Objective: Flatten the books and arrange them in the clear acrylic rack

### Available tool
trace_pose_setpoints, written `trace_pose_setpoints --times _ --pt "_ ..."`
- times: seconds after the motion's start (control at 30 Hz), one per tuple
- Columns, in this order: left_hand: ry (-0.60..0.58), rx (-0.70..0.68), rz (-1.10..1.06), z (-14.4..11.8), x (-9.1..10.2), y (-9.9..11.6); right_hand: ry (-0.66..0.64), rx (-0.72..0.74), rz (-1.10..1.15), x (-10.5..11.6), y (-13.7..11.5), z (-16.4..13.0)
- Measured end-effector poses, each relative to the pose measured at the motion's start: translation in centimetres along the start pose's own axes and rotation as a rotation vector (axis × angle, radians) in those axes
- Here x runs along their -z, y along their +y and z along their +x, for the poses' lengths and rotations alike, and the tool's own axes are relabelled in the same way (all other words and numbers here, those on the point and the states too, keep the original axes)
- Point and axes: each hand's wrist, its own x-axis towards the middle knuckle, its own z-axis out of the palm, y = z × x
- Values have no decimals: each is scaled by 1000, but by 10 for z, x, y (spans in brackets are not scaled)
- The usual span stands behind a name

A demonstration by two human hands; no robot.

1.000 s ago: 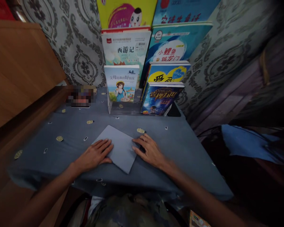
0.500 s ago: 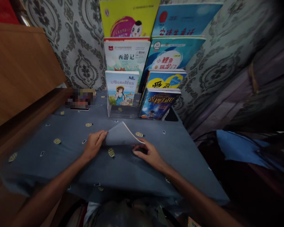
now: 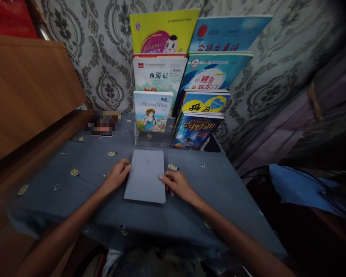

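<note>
A counter [image 3: 60, 181] covered in a blue-grey cloth with small gold dots fills the view, and a tiered rack of colourful children's books [image 3: 187, 80] stands at its far edge against patterned wallpaper. In the middle of the counter, just in front of the rack, a thin grey rectangular booklet [image 3: 145, 181] lies flat and closed, its long sides running away from you.

Your left hand [image 3: 117, 177] rests loosely curled at the booklet's left edge, fingertips touching it. Your right hand [image 3: 177, 184] presses open fingertips on its right edge. Neither hand grips it.

To square it up well, keep both hands low and push evenly from the two sides, so the cloth beneath does not bunch.

Half a second ago the booklet was lifted at an angle, your left hand pinching one corner. A second ago it lay flat but turned diagonally. Now it sits straight, farther toward the books.
</note>
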Motion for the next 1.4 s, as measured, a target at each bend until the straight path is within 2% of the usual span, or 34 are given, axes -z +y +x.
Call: trace_pose_setpoints --times 0.07,0.13,0.23,0.33,0.47,0.57,0.63,0.7,0.8,0.93,1.13,1.3,1.4 --pt "71 -129 257 2 6 -11 89 -1 -246 5 1 0" --pt "104 -261 415 7 7 -18 118 5 -405 6 -2 -1" --pt "55 -417 546 17 2 -21 144 -2 -563 2 -9 0" --pt "17 -462 649 27 -8 -22 162 50 -693 -9 -16 3" --pt "1 -443 745 33 -15 -29 121 269 -715 -30 -22 21" --pt "16 -464 729 34 -14 -35 30 443 -648 -48 -25 47" --pt "13 -488 700 35 -13 -39 -4 459 -598 -60 -25 65" --pt "2 -514 679 36 -11 -40 -17 417 -583 -68 -23 80" --pt "4 -525 678 36 -11 -40 -45 393 -600 -71 -18 90" --pt "13 -516 695 35 -13 -36 -41 363 -658 -57 -5 84" --pt "1 -477 715 34 -14 -33 21 276 -724 -12 19 65" --pt "-12 -479 740 34 -13 -36 43 259 -608 16 40 62" --pt "-89 -515 795 37 -12 -32 44 274 -542 21 47 66"
